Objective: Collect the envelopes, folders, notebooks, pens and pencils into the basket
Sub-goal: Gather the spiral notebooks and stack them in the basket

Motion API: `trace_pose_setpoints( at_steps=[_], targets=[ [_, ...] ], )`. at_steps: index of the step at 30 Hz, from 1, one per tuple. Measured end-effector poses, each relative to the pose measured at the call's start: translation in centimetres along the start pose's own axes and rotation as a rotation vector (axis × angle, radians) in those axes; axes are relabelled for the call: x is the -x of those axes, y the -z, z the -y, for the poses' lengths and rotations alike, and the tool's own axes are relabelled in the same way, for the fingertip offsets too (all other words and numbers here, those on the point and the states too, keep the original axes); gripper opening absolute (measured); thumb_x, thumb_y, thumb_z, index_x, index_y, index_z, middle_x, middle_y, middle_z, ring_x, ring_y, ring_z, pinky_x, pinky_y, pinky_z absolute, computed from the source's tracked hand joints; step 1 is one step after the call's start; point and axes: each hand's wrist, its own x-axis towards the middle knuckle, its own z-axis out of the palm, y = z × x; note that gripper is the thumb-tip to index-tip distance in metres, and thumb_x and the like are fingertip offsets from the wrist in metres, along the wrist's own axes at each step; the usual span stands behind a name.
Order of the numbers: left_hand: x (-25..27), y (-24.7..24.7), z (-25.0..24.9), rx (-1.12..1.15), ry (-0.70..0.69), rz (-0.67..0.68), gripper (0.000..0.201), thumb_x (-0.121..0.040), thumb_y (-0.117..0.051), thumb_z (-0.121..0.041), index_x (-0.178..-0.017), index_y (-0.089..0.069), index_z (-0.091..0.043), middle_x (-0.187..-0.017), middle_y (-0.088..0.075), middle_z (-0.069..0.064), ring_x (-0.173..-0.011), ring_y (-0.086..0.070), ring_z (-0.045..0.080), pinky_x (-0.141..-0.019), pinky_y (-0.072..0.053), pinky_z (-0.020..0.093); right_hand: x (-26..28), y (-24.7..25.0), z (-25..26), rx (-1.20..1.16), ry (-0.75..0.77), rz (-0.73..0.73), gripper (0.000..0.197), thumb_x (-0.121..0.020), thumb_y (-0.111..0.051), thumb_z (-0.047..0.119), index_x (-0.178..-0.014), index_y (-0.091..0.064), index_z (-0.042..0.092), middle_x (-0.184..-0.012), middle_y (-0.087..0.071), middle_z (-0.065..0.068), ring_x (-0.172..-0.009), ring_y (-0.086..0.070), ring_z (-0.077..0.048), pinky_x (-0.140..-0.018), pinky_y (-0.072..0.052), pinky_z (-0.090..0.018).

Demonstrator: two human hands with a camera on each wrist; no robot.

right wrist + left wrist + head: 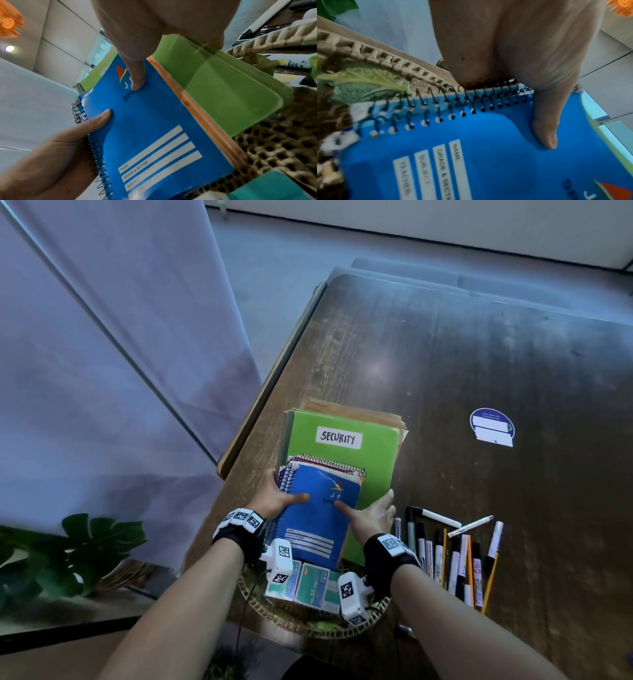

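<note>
Hands [279,499] gripping notebook stack [318,518], over basket [308,626]

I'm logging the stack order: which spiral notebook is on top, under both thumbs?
The blue spiral notebook, with a red triangle logo and white name lines. The left hand and right hand grip it; another, with a red-and-black coil, only peeks out behind.

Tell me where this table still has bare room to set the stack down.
The widest bare wood is the table beyond the green folder and behind the round sticker. A narrower strip runs between folder and sticker. Crowded: the pens and markers beside the right hand, and the basket, already holding small boxes.
</note>
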Motion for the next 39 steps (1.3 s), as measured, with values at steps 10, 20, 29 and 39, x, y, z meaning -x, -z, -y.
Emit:
trace_pose_setpoints(
  at_steps=[10, 20, 29, 39],
  targets=[
    [0.2, 0.1, -0.7, 0.058, -0.210, 0.010, 0.091, -0.062, -0.094, -0.017, -0.129, -0.034, -0.027, -0.115, -0.065, -0.006, -0.100, -0.069, 0.012, -0.090, -0.056, 0.046, 0.8, 2.0, 1.9, -0.064, 0.311, -0.106, 0.137, -0.065, -0.089, 0.044, -0.157, 0.010, 0.024, -0.160, -0.015, -0.019, -0.149, -0.013, -0.033, -0.121, -0.018, -0.051],
    [3.3, 0.1, 1.3, 0.028, -0.285, -0.042, 0.112, -0.060, -0.095, -0.032, -0.147, -0.026, -0.026, -0.139, -0.053, -0.004, -0.121, -0.057, 0.011, -0.099, -0.048, 0.033, 1.7, 2.5, 0.2, -0.017, 0.441, -0.067, 0.125, -0.061, -0.092, 0.042, -0.154, -0.012, 0.019, -0.145, -0.035, -0.005, -0.136, -0.034, -0.022, -0.115, -0.036, -0.044],
    [3.0, -1.7, 1.1, 0.221, -0.148, -0.156, 0.085, -0.072, -0.080, -0.011, -0.142, -0.033, -0.023, -0.122, -0.061, 0.004, -0.104, -0.063, 0.020, -0.098, -0.049, 0.050, 1.1, 2.5, 0.3, -0.014, 0.400, 0.020, 0.124, -0.066, -0.090, 0.035, -0.155, -0.004, 0.022, -0.156, -0.025, -0.007, -0.146, -0.026, -0.025, -0.119, -0.028, -0.047],
    [2.4, -1.2, 1.0, -0.106, -0.146, -0.200, 0.065, -0.075, -0.075, -0.020, -0.129, -0.042, -0.033, -0.117, -0.065, -0.004, -0.104, -0.063, 0.018, -0.100, -0.049, 0.043, 0.8, 1.6, -0.3, 0.305, 0.396, -0.098, 0.122, -0.075, -0.077, 0.055, -0.158, 0.004, 0.014, -0.162, -0.007, -0.009, -0.150, -0.012, -0.026, -0.123, -0.014, -0.041]
  ],
)
